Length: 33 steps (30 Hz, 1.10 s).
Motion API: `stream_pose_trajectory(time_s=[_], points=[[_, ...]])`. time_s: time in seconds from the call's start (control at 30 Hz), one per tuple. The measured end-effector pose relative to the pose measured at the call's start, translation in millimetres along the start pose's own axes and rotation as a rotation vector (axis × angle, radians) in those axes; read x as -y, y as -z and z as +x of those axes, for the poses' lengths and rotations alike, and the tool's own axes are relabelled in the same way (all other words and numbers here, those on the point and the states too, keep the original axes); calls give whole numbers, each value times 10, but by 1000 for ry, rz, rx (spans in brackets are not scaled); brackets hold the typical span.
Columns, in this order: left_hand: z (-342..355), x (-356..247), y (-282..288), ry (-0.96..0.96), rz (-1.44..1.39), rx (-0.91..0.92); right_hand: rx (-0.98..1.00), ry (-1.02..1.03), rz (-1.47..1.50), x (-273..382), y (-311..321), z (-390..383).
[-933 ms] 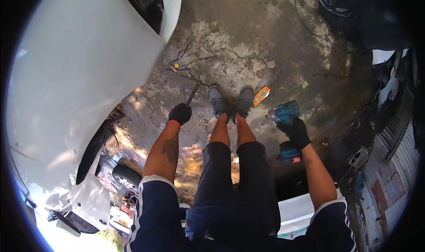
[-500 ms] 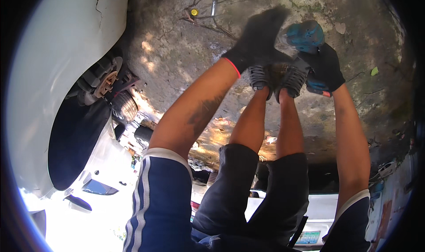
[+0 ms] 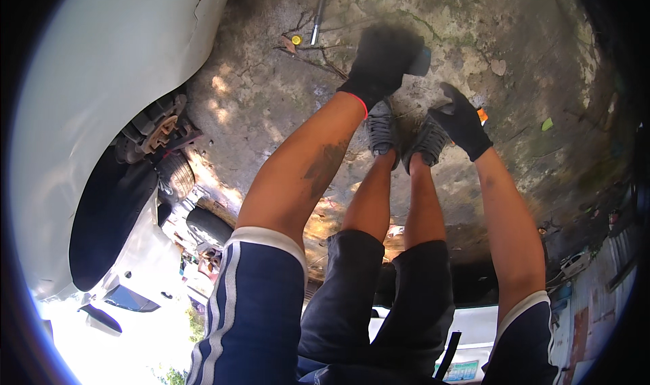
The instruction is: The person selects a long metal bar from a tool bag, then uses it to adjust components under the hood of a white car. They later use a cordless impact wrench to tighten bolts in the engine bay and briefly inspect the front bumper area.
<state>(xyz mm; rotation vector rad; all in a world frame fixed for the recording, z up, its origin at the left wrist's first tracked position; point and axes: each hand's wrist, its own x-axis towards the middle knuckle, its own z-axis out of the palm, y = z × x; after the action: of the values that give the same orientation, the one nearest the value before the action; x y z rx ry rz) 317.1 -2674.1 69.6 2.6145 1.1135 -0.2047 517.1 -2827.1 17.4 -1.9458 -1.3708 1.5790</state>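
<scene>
My left hand (image 3: pixel 382 60), in a black glove with a red cuff edge, is blurred and closed around a teal power tool (image 3: pixel 421 61). Only one end of the tool shows past the glove; the rest is hidden. To the right and nearer, my black-gloved right hand (image 3: pixel 462 120) is apart from the tool, beside my right shoe. Its index finger and thumb point toward the left hand with a gap between them. A small orange thing (image 3: pixel 482 116) shows at its outer edge; whether the hand touches it, I cannot tell.
A metal bar (image 3: pixel 317 30) and a yellow cap (image 3: pixel 296 40) lie on the stained concrete ground beyond my left hand. On the left, a pale car body (image 3: pixel 135 67) stands with an exposed wheel hub (image 3: pixel 161 131). A tire (image 3: pixel 210 224) lies farther down.
The teal tool was in my right hand and is now at my left hand. My right hand has drawn back toward me and left. The view has shifted slightly.
</scene>
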Motion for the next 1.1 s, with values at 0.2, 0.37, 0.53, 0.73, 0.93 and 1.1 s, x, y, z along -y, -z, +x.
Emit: stream_pose_trajectory(time_s=[0.2, 0.37, 0.53, 0.73, 0.93, 1.1], points=[[75, 268, -182, -120, -214, -159, 77, -55, -168, -405, 24, -622], [-67, 82, 67, 148, -73, -84, 172, -196, -231, -420, 219, -1005], [-651, -152, 379, 271, -114, -229, 195, -121, -422, -112, 362, -1067], [-1910, 56, 394, 447, -317, -23, 174, 38, -362, 663, 231, -836], [-3652, -22, -202, 764, -794, -11, 146, 100, -114, 813, -674, -646], [-5583, -560, -787, 1088, -893, 108, 359, 179, -297, 1450, -1713, -1229]])
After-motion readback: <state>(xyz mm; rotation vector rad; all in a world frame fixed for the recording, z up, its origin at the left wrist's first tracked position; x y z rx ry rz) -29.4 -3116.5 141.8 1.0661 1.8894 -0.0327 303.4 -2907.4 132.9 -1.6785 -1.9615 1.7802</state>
